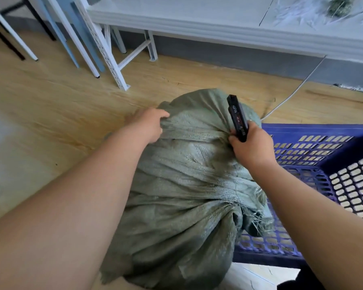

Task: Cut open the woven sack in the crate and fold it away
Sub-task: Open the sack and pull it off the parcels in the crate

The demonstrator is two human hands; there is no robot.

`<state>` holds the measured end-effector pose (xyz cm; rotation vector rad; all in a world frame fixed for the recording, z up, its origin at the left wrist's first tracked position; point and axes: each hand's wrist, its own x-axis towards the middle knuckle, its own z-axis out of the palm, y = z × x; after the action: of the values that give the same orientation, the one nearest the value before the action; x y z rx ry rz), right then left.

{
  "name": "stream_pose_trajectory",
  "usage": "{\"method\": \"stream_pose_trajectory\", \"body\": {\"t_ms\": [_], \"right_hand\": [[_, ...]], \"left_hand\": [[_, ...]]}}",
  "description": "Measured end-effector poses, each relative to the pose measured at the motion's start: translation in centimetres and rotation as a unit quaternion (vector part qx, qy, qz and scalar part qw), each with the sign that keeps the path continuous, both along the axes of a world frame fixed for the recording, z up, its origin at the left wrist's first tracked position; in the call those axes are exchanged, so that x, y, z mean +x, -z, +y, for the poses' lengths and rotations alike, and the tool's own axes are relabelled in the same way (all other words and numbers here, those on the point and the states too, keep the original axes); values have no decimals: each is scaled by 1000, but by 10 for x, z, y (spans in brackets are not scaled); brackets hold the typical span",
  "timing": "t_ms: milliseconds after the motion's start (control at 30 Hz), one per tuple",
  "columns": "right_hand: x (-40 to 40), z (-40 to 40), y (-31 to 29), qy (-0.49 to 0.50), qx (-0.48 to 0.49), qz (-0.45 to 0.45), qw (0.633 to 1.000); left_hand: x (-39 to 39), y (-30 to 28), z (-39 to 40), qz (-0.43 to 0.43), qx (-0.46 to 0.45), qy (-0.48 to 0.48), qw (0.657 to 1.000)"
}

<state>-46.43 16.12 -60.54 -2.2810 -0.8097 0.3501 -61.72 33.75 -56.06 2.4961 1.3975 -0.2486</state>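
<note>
Sack bulging half out of the crate, gripped for the cut.
Green woven sack [187, 185] slumped over blue crate [327, 164] onto floor; left hand [149, 124] clenched on cloth, pulled taut; right hand [252, 147] clenched round black cutter [238, 120], probably bunched cloth too.

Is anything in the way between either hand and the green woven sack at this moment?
Nothing visible. The left hand already has a grip on a fold of the woven sack at its far left side. The right hand holds a black utility knife and bears against bunched fabric at the sack's far right, beside the blue crate.
</note>
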Motion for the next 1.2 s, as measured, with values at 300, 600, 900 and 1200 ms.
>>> {"method": "stream_pose_trajectory", "body": {"t_ms": [300,600,900,1200], "right_hand": [[5,-4,-11,15,-62,22,998],[-12,71,-96,-126,125,107,978],[-6,91,-95,-134,60,96,985],[11,48,-136,-53,25,153,986]], "left_hand": [[14,-15,-32,-244,84,-89,962],[33,-70,-36,-290,62,-27,955],[31,-77,-8,-253,-11,-25,967],[-7,-93,11,-114,-92,58,988]]}}
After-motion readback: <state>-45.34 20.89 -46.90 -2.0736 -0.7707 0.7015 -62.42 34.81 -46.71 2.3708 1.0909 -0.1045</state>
